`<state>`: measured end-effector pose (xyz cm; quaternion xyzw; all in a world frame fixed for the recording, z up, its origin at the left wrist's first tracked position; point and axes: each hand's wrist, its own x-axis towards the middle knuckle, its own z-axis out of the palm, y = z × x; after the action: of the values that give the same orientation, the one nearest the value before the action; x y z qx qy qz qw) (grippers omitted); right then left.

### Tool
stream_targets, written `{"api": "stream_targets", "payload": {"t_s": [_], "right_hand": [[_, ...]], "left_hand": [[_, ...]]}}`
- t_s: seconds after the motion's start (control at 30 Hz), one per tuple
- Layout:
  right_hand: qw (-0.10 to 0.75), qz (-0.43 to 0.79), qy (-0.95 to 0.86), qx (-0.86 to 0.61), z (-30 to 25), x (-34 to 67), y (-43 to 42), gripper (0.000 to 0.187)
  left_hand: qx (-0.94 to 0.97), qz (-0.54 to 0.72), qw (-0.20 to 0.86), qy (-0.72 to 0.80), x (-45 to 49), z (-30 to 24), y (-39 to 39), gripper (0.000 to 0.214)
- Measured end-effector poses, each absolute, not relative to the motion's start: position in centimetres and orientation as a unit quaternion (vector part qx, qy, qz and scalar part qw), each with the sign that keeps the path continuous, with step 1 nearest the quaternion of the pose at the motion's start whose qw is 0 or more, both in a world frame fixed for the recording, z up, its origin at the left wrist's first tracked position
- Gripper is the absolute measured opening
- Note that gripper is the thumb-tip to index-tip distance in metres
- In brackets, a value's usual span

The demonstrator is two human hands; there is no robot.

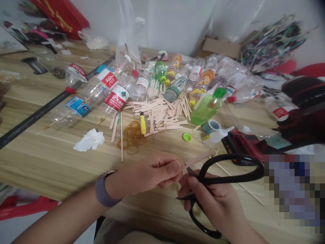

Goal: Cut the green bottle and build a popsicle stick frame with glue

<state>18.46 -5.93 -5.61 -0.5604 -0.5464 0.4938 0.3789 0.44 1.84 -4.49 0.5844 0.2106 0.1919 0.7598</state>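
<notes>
My left hand [154, 173], a watch on its wrist, is closed in a pinch at the near end of a flat wooden craft stick [200, 157]. The stick slants up to the right, partly behind the scissors. My right hand [213, 196] grips black-handled scissors [235, 157] around the middle, and their blades are spread apart. One blade tip lies close beside the stick near my left fingertips. Beyond my hands lie a pile of craft sticks [162, 113], tan rubber bands [130, 137] and a yellow-handled tool [143, 124].
Several plastic bottles crowd the back, including a green bottle [207, 110]. At right are a tape roll [212, 126], a white squeeze bottle [218, 136] and a red-black power tool [243, 144]. Crumpled tissue [90, 139] and a long dark bar [43, 113] lie left.
</notes>
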Motion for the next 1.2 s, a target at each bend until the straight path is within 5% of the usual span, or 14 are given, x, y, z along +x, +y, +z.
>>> {"api": "stream_targets", "payload": {"t_s": [0.17,0.27,0.37,0.63,0.83,1.07,1.2], "right_hand": [[0.366,0.245,-0.748,-0.497,-5.3,19.5,-5.0,0.036],[0.283,-0.037,-0.858,-0.427,-4.5,20.7,-3.9,0.023],[0.204,-0.161,-0.889,-0.378,-4.0,21.3,-3.0,0.029],[0.287,0.174,-0.815,-0.472,-5.0,20.1,-3.7,0.031],[0.220,-0.066,-0.902,-0.367,-4.5,21.0,-2.7,0.026],[0.257,0.202,-0.824,-0.462,-4.9,20.2,-3.3,0.028],[0.238,-0.023,-0.889,-0.391,-5.1,21.2,-2.9,0.018]], "left_hand": [[0.534,0.185,0.801,0.201,0.8,-4.6,1.9,0.046],[0.478,0.187,0.824,0.239,1.2,-4.7,1.5,0.046],[0.398,0.204,0.866,0.226,1.5,-5.2,1.2,0.044],[0.478,0.201,0.833,0.193,0.6,-6.3,1.7,0.046],[0.444,0.214,0.853,0.171,0.7,-6.7,1.6,0.044],[0.504,0.219,0.819,0.168,0.1,-6.6,1.7,0.045],[0.469,0.224,0.843,0.142,0.5,-7.0,1.6,0.046]]}}
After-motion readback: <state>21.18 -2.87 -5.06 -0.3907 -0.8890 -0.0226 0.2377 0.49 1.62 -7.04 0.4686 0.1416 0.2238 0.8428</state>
